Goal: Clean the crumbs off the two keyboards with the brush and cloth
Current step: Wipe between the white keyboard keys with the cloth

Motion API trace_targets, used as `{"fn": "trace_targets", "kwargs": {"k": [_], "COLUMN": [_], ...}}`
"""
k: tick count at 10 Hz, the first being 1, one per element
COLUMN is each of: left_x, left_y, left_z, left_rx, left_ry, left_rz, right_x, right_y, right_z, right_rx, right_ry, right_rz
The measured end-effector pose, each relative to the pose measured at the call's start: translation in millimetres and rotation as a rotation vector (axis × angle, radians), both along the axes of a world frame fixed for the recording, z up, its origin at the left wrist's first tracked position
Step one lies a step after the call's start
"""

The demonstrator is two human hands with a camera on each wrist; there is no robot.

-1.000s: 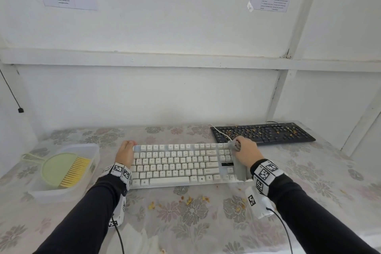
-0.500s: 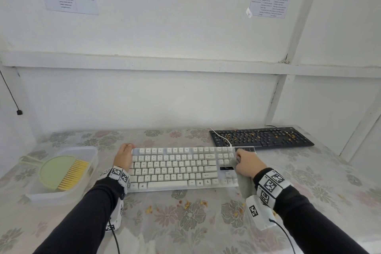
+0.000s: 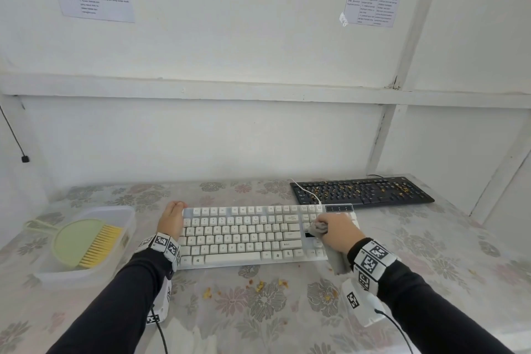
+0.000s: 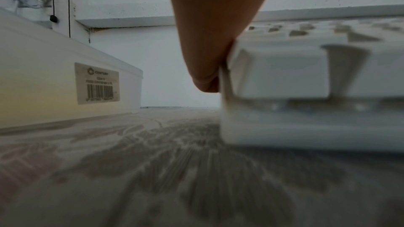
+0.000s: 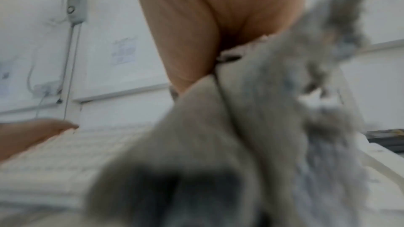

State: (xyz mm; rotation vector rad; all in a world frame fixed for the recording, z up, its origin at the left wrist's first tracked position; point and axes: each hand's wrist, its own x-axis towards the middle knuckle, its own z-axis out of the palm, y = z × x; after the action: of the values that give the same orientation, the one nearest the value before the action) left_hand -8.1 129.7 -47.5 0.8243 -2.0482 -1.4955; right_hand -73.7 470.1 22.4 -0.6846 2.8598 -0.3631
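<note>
Grey cloth (image 3: 319,229) bunched in my right hand (image 3: 339,231), fingers curled, is wiping the white keyboard (image 3: 244,234); my left hand (image 3: 171,218), fingers apparently relaxed, is bracing it. Swept crumbs risk landing on the desk (image 3: 431,253).

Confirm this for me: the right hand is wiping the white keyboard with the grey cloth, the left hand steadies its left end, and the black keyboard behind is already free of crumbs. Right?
Not quite. The black keyboard is still strewn with yellow crumbs, as the head view shows. The rest holds: the right hand grips the grey cloth on the white keyboard, and the left hand steadies its left end.
</note>
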Motion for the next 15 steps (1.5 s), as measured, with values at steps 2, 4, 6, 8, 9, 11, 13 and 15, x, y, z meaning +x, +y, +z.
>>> {"fn": "trace_targets", "kwargs": {"k": [2,4,6,8,9,11,13,15], "left_x": [-0.5,-1.0,-1.3,0.3,0.1,-0.5,-1.6,-1.9], "left_y": [-0.6,-0.3,1.6,3.3,3.5,2.1,0.4,-0.2], "left_z": [-0.2,0.5,1.9,3.8,4.0,2.9,0.4,-0.4], "left_rx": [-0.001,0.002,0.002,-0.006,-0.007,-0.014,-0.009,-0.018], "left_ry": [0.0,0.007,0.009,0.012,0.013,0.019,0.029,0.006], "left_rz": [-0.003,0.004,0.003,0.009,0.006,0.003,0.005,0.004], "right_x": [11.5,5.1,13.7,2.3,-5.2,3.1,6.8,-5.7], "right_y": [-1.1,0.2,-10.1,-12.9,-14.0,-20.9,-21.5,-46.6], "right_z": [-9.4,-5.9,-23.8,-7.1,1.6,-20.5,-3.0,-2.6], "right_rx": [0.056,0.064,-0.036,-0.104,-0.294,-0.06,-0.251,-0.471], "right_ry": [-0.108,-0.072,-0.031,-0.001,0.109,-0.027,-0.067,0.141], "right_rz": [0.082,0.057,0.101,-0.014,-0.069,-0.009,-0.007,-0.05]}}
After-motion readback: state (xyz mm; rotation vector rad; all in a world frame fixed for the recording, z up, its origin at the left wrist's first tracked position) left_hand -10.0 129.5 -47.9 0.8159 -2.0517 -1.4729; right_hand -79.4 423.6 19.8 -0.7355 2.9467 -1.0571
